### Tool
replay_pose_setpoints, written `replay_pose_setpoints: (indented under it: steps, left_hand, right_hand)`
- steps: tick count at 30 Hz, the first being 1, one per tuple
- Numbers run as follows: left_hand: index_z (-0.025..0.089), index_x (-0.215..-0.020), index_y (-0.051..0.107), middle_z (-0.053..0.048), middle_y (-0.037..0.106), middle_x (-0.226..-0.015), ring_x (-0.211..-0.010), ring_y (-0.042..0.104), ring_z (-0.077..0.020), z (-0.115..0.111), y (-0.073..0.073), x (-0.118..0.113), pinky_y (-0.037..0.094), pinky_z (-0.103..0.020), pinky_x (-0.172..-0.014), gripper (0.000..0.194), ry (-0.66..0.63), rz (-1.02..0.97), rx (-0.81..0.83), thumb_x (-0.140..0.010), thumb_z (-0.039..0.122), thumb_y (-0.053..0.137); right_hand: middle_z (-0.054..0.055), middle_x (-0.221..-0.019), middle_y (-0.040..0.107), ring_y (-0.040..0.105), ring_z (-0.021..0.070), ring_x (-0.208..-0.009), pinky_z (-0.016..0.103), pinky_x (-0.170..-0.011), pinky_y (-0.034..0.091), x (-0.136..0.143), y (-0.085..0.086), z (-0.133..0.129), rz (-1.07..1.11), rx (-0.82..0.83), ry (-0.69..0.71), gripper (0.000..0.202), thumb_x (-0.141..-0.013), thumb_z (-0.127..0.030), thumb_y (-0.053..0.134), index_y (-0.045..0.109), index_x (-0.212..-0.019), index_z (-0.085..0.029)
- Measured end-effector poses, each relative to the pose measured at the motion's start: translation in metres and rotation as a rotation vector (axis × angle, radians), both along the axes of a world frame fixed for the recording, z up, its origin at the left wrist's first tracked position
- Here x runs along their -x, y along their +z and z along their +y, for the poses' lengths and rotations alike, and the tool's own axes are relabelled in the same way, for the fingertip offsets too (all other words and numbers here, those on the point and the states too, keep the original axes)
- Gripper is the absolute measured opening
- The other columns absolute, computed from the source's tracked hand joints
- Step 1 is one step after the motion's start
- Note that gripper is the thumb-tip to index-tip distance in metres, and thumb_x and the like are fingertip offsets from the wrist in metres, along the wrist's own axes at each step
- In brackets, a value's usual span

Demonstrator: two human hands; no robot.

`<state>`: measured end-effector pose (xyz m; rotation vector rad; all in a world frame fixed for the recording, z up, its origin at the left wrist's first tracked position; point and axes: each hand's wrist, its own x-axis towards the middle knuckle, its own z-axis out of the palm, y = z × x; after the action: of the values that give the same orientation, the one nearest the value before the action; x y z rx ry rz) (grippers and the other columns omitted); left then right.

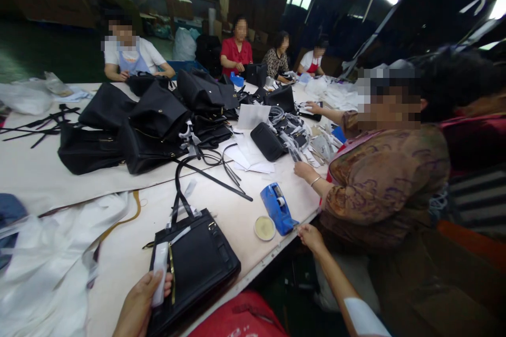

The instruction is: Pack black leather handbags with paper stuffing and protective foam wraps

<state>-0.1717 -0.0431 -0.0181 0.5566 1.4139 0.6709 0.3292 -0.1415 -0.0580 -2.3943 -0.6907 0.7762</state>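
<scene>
A black handbag (197, 263) with gold zips lies at the table's near edge, its handles pointing away. My left hand (146, 295) is closed around a whitish wrapped strip (160, 268) against the bag's left side. Further right, my right hand (311, 237) has its fingers pinched at the front end of a blue tape dispenser (276, 208); whether a piece of tape is between them is too small to tell. Beside the dispenser sits a small round dish (264, 228) with yellowish contents.
Black bags (154, 116) are piled across the table (158, 195). White wrapping (51, 263) covers the left corner. Loose black straps (221, 179) and white papers (253, 155) lie mid-table. A person in a patterned top (387, 184) works close on the right; several others sit beyond.
</scene>
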Motion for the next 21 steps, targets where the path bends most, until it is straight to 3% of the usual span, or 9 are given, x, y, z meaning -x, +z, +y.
replay_pose_setpoints:
  steps: [4,8,10,12,14,16,19,21]
  left_hand:
    - [0.011,-0.078,0.063,-0.003,0.067,-0.067,-0.053,0.057,-0.0110,-0.006,0.005,-0.002,0.048,-0.022,-0.052,0.036,0.017,-0.005,-0.087,-0.063,0.042,0.072]
    - [0.012,-0.076,0.058,-0.003,0.064,-0.065,-0.051,0.056,-0.0105,-0.008,0.002,-0.002,0.046,-0.023,-0.050,0.035,0.067,-0.078,-0.155,-0.067,0.045,0.067]
    - [0.012,-0.075,0.057,-0.003,0.063,-0.064,-0.051,0.056,-0.0101,-0.006,-0.003,0.000,0.045,-0.022,-0.050,0.035,0.095,-0.097,-0.166,-0.068,0.045,0.066]
    - [0.013,-0.076,0.055,-0.002,0.063,-0.064,-0.051,0.055,-0.0098,-0.006,-0.007,0.001,0.045,-0.022,-0.050,0.035,0.115,-0.101,-0.177,-0.068,0.046,0.066]
    - [0.013,-0.077,0.054,-0.002,0.063,-0.065,-0.051,0.055,-0.0098,-0.007,-0.009,0.000,0.044,-0.022,-0.050,0.034,0.108,-0.092,-0.185,-0.070,0.045,0.064]
    - [0.013,-0.077,0.053,-0.002,0.063,-0.066,-0.051,0.055,-0.0096,-0.008,-0.009,-0.001,0.044,-0.022,-0.050,0.033,0.085,-0.080,-0.187,-0.071,0.044,0.063]
    - [0.014,-0.078,0.052,-0.002,0.063,-0.067,-0.052,0.055,-0.0093,-0.009,-0.006,0.001,0.044,-0.022,-0.051,0.030,0.048,-0.077,-0.187,-0.072,0.041,0.061]
    - [0.014,-0.080,0.052,-0.002,0.063,-0.067,-0.052,0.055,-0.0094,-0.009,-0.003,0.003,0.043,-0.022,-0.051,0.028,0.019,-0.080,-0.195,-0.072,0.039,0.061]
  right_hand:
    - [0.006,-0.060,0.061,0.059,0.0220,-0.061,0.032,-0.059,0.042,0.004,0.016,-0.006,-0.097,0.152,0.097,0.015,-0.066,-0.033,0.055,0.059,-0.056,-0.022]
    - [0.009,-0.055,0.061,0.061,0.0274,-0.058,0.038,-0.058,0.043,0.011,0.009,-0.023,-0.073,0.308,0.291,0.022,-0.065,-0.031,0.052,0.053,-0.043,-0.026]
    - [0.008,-0.060,0.063,0.062,0.0276,-0.060,0.038,-0.059,0.044,0.016,0.006,-0.022,-0.089,0.335,0.343,0.021,-0.069,-0.037,0.049,0.057,-0.050,-0.029]
    - [0.007,-0.067,0.065,0.062,0.0275,-0.064,0.038,-0.062,0.046,0.040,0.014,-0.009,-0.130,0.236,0.397,0.020,-0.073,-0.044,0.048,0.062,-0.068,-0.030]
    - [0.006,-0.074,0.066,0.062,0.0252,-0.070,0.036,-0.066,0.047,0.088,0.035,0.015,-0.060,0.038,0.510,0.027,-0.076,-0.049,0.047,0.062,-0.084,-0.027]
    - [0.006,-0.078,0.065,0.061,0.0215,-0.071,0.031,-0.065,0.048,0.155,0.061,0.045,0.174,-0.158,0.636,0.034,-0.080,-0.050,0.044,0.060,-0.092,-0.022]
    - [0.002,-0.078,0.063,0.058,0.0150,-0.064,0.026,-0.063,0.047,0.258,0.090,0.083,0.497,-0.250,0.893,0.030,-0.085,-0.043,0.044,0.060,-0.096,-0.020]
    - [0.000,-0.075,0.063,0.056,0.0128,-0.061,0.024,-0.060,0.045,0.309,0.094,0.097,0.569,-0.289,1.015,0.025,-0.086,-0.037,0.045,0.061,-0.090,-0.020]
